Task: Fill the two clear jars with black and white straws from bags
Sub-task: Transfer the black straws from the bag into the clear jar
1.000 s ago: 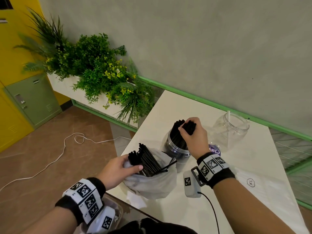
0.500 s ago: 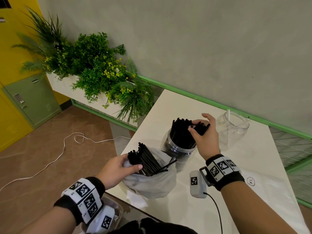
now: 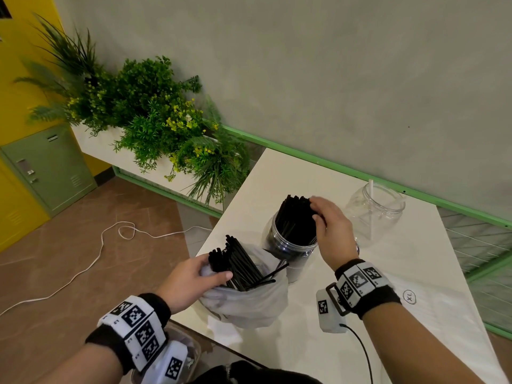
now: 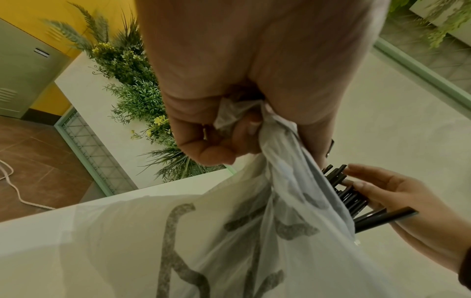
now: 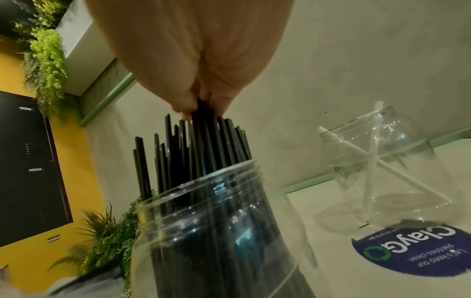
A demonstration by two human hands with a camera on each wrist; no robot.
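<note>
My right hand (image 3: 331,234) pinches black straws (image 5: 203,145) standing in the near jar (image 3: 291,245). My left hand (image 3: 191,281) grips the bag (image 3: 249,303) of remaining straws. Pressing too hard could tip the jar and scatter them.

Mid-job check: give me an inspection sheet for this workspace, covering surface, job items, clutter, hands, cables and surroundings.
Surface: white table, against a grey wall.
Job's things: near jar packed with upright black straws; far jar holds only a couple of white straws; plastic bag with more black straws sticking out.
Clutter: blue round sticker on the table by the jars.
Hands: left hand grips the bag's gathered rim; right hand has its fingers on the tops of the straws in the near jar.
Cables: black lead from the right wrist unit; white cord on the floor.
Surroundings: planter with greenery, green locker, yellow wall.
</note>
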